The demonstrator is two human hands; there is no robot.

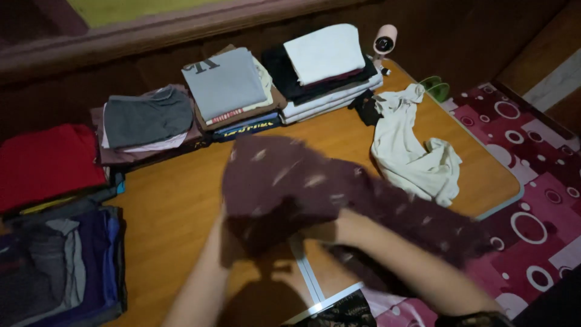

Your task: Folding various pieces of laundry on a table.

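Both hands, left hand (233, 227) and right hand (339, 230), grip clamped on a dark maroon patterned garment (290, 181) (blurred) above the surface (175, 206); cream shirt (411, 157) crumpled near right edge.

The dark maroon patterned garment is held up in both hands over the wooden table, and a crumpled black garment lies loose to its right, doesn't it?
Not quite. The loose crumpled garment on the right is cream-white, not black, as the head view shows. The rest holds: both hands, left hand and right hand, hold the dark maroon patterned garment up over the wooden table.
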